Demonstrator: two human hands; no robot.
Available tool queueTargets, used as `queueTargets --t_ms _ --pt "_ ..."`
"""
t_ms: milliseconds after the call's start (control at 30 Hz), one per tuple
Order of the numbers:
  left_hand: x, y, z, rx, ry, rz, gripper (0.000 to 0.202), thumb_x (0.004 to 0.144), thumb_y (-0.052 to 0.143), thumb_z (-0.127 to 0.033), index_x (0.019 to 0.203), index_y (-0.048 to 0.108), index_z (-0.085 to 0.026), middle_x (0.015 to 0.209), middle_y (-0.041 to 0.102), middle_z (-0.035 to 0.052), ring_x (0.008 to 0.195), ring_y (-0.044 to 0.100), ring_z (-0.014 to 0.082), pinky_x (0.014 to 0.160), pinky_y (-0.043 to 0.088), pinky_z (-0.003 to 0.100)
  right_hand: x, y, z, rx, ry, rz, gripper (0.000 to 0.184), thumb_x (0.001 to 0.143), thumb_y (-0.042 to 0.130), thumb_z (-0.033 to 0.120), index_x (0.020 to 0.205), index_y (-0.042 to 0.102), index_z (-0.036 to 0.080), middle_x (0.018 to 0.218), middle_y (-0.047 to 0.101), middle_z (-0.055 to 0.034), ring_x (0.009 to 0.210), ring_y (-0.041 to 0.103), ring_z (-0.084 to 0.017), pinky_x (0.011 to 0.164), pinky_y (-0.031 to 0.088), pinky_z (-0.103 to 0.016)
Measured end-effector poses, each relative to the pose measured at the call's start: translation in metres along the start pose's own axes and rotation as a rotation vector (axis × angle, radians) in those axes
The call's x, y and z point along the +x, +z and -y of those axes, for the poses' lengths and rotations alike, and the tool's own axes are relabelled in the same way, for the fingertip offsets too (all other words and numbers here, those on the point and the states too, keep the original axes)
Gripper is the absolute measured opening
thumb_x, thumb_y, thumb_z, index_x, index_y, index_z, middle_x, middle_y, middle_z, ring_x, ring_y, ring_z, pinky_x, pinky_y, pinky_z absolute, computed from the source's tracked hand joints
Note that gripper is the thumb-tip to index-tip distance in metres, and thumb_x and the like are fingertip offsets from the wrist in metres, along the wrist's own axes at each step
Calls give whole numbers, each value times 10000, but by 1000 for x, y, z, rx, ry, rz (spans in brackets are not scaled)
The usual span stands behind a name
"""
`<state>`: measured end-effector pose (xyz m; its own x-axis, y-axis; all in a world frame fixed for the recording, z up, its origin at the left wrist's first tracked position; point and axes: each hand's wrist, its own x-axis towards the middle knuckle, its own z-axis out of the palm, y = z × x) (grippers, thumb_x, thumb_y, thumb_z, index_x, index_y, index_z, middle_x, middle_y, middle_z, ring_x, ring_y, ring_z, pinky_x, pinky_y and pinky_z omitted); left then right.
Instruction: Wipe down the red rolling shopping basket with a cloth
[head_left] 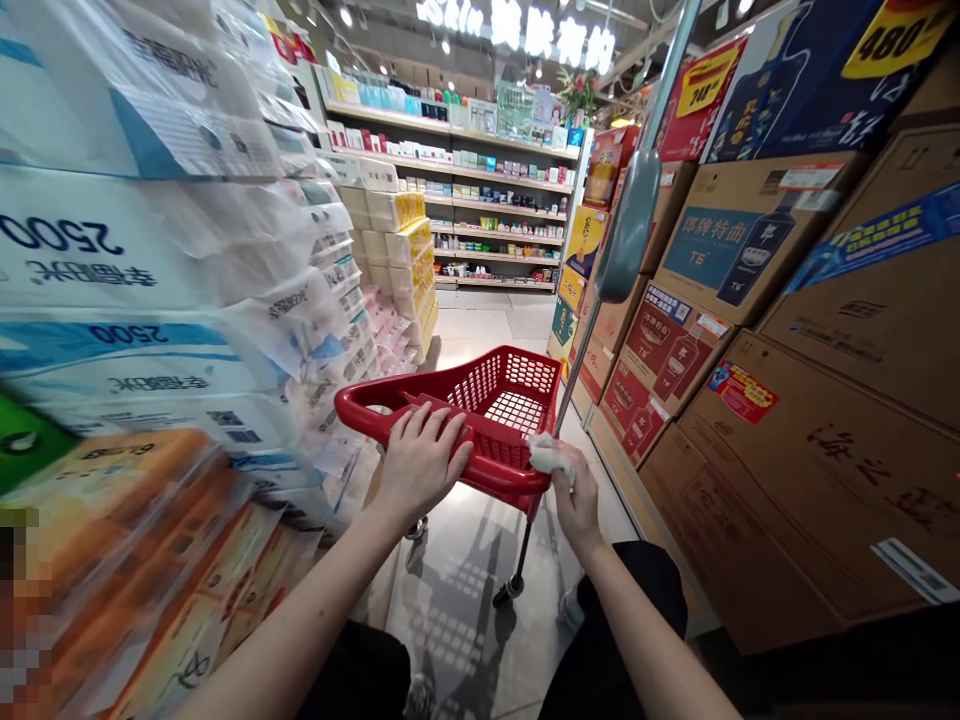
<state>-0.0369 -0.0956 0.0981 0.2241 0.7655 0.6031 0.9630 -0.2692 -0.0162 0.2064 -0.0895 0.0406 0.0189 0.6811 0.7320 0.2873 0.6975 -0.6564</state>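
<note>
A red plastic shopping cart [517, 405] with a latticed basket stands in front of me on black legs with casters. My left hand [424, 450] lies over the near handle bar [491, 470], its fingers bent across the red plastic. At the handle's right corner, my right hand [577, 495] pinches a crumpled white cloth or tissue [553, 455] and presses it to the rim. Part of that hand's grip is hidden by the cloth. The inside of the basket shows only its grid floor.
Wrapped tissue packs [150, 240] are stacked high close on my left. Liquor cartons [720, 230] form a wall on the right. A metal pole with a grey grip [630, 225] rises beside the cart. Stocked shelves [480, 190] stand at the aisle's far end.
</note>
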Motion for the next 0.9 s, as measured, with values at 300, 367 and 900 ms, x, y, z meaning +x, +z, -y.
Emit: queueTargets --t_ms 300,367,900 --pt "-3 -2 -17 137 -80 -17 432 907 343 -371 1204 578 -164 1243 569 136 1250 414 322 1073 242 498 32 23 60 -711 -326 444 248 935 429 301 1034 614 169 872 655 -93 851 587 -207 795 432 -334" --pt "-1 -6 -13 124 -74 -1 446 905 351 -417 1201 579 -173 1237 571 135 1235 416 330 1050 262 500 31 24 74 -711 -354 486 261 943 418 299 1091 604 190 898 657 -90 851 589 -202 785 429 -324" --pt "13 -9 41 123 -230 278 491 941 174 -359 1044 634 -218 963 665 64 815 611 208 701 337 347 11 16 66 -759 -118 336 315 924 444 397 1115 526 161 1210 511 -157 1149 471 -271 966 407 -433"
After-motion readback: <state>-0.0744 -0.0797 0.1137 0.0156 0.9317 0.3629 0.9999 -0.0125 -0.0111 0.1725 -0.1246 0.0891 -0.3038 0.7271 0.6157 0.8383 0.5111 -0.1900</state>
